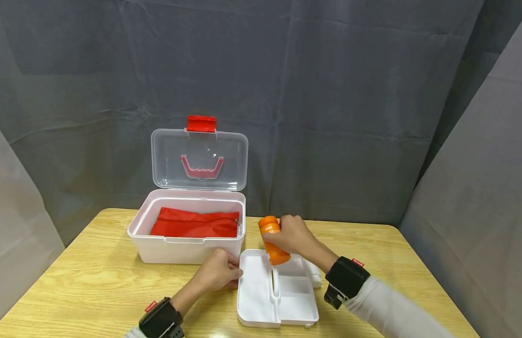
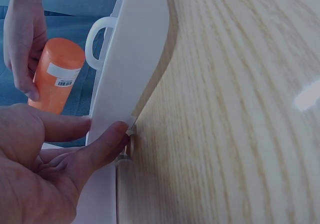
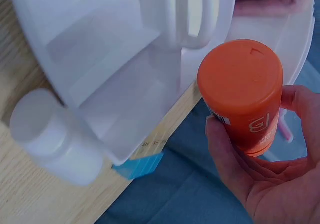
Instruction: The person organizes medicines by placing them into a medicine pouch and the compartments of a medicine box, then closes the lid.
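Observation:
My right hand (image 1: 292, 234) grips an orange bottle (image 1: 278, 253), tilted, above the far part of a white divided tray (image 1: 254, 300) with a raised middle handle (image 1: 276, 281). In the right wrist view, thumb and fingers curl round the bottle (image 3: 240, 79), one round end facing the camera. At the tray's left edge is my left hand (image 1: 218, 271); in the left wrist view its thumb and finger pinch the tray's side wall (image 2: 132, 49). A white bottle (image 3: 60, 139) lies on the table beside the tray, partly hidden by it in the head view.
A white box (image 1: 172, 251) with its clear lid (image 1: 199, 159) raised stands behind my left hand. Inside lies a red zippered pouch (image 1: 193, 224). A small blue piece (image 3: 140, 166) shows by the tray's corner. Grey cloth (image 1: 328, 117) hangs behind the wooden table (image 1: 88, 281).

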`<state>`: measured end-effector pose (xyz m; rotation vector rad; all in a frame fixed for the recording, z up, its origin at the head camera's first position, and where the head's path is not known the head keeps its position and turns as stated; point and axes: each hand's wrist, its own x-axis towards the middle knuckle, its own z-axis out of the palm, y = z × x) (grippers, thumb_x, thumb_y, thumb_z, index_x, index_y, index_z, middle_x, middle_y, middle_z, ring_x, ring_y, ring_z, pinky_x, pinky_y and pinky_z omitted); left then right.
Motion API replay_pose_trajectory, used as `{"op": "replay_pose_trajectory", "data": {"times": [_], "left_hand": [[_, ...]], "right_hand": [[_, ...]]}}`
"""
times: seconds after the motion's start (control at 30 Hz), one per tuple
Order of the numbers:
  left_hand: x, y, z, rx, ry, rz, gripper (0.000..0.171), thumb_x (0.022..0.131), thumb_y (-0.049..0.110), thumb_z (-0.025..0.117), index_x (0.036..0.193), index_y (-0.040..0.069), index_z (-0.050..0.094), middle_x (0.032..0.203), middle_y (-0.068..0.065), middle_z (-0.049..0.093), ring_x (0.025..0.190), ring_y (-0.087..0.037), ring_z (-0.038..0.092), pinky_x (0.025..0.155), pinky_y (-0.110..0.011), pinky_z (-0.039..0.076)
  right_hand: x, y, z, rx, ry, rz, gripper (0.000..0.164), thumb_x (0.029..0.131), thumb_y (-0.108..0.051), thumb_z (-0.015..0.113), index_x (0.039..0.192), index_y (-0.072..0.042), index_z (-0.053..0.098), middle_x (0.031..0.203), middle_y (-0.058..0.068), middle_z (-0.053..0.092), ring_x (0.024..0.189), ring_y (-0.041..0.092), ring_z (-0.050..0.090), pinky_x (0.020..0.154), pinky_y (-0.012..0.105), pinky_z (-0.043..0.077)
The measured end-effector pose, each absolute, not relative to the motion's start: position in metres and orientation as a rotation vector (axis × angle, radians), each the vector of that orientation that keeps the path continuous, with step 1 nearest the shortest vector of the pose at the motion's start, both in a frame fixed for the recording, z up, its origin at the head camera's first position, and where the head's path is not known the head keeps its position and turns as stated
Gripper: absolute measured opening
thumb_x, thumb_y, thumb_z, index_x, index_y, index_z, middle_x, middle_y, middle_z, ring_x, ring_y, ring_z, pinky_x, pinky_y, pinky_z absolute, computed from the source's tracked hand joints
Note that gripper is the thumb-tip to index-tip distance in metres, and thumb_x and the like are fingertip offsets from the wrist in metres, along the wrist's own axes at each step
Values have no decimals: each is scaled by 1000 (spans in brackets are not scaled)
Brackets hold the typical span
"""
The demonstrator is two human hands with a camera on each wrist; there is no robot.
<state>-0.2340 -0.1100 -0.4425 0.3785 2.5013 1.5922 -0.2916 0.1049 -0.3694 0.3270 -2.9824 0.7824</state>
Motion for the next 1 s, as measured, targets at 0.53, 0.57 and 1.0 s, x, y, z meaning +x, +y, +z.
{"op": "replay_pose_trajectory", "data": {"times": [0.53,0.57,1.0], "left_hand": [[-236,-111,-443,376,2476,1592,16,85,-7,71,98,-15,70,83,-19,75,70,-25,74,60,-38,62],[-236,-111,-443,378,2473,1596,16,85,-7,71,98,-16,70,83,-20,75,70,-25,74,61,-38,62],[-237,-110,-445,393,2459,1607,16,86,-8,70,100,-16,70,86,-22,75,74,-24,74,62,-37,62]], "right_hand": [[-266,79,-373,496,-3057,819,60,82,-36,75,125,2,59,88,6,67,70,16,59,60,25,52],[-265,79,-374,513,-3062,824,60,82,-36,75,125,2,58,89,6,67,70,16,59,60,25,53],[-254,72,-383,535,-3161,833,49,80,-36,79,107,-3,54,80,6,60,64,18,59,53,28,52]]}}
